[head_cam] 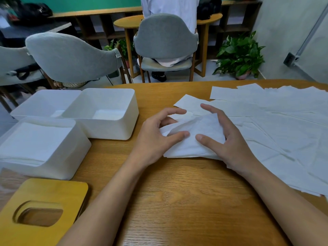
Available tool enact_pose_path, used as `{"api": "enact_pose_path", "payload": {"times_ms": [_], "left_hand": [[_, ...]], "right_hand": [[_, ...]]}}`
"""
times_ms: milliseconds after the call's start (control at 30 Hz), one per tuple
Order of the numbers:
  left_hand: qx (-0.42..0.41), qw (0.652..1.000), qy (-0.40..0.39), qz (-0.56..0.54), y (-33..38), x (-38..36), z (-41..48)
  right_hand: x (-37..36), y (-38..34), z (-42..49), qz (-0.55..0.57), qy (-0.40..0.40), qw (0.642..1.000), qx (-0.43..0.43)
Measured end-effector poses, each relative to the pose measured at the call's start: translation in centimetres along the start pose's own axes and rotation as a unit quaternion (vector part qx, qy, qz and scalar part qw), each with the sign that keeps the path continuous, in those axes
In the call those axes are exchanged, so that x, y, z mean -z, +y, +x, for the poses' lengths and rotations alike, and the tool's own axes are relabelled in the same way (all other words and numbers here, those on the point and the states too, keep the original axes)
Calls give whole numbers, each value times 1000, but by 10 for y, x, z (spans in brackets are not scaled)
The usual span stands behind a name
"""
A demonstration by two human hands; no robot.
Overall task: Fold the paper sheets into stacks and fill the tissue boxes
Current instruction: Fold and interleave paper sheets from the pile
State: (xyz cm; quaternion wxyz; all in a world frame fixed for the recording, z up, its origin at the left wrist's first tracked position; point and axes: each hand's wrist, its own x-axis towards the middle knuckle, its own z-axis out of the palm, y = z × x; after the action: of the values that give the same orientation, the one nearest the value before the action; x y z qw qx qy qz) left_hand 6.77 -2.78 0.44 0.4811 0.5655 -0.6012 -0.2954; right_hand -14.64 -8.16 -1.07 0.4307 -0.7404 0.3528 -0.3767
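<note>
Pinching crinkled thin sheet (192, 145), curled fingers (171, 111)

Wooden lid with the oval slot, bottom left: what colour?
Yellow-tan, with visible wood grain. The lid shows best in the head view.

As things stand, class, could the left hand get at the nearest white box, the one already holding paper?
Probably yes. The left hand grips only paper; bare table lies between it and that box, whose top is open, the wooden lid lying beside it.

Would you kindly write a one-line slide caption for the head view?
Left hand and right hand hold a paper sheet on a wooden table beside white boxes.
</note>
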Motion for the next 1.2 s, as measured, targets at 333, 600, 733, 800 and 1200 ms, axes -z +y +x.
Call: {"api": "enact_pose_path", "payload": {"times_ms": [333,600,733,800,1200], "left_hand": [[13,1000,1,-9,-4,-4,0],[97,993,27,-56,-7,-4,4],[92,987,18,-131,-5,-10,2],[73,987,57,-129,-10,-16,1],[-104,985,9,139,-28,-24,1]], "right_hand": [[-3,1,0,-25,14,1000,1],[5,3,5,80,63,995,5],[10,1,5,50,18,999,7],[12,-2,4,24,-25,999,9],[29,17,12,25,163,986,-30]]}}
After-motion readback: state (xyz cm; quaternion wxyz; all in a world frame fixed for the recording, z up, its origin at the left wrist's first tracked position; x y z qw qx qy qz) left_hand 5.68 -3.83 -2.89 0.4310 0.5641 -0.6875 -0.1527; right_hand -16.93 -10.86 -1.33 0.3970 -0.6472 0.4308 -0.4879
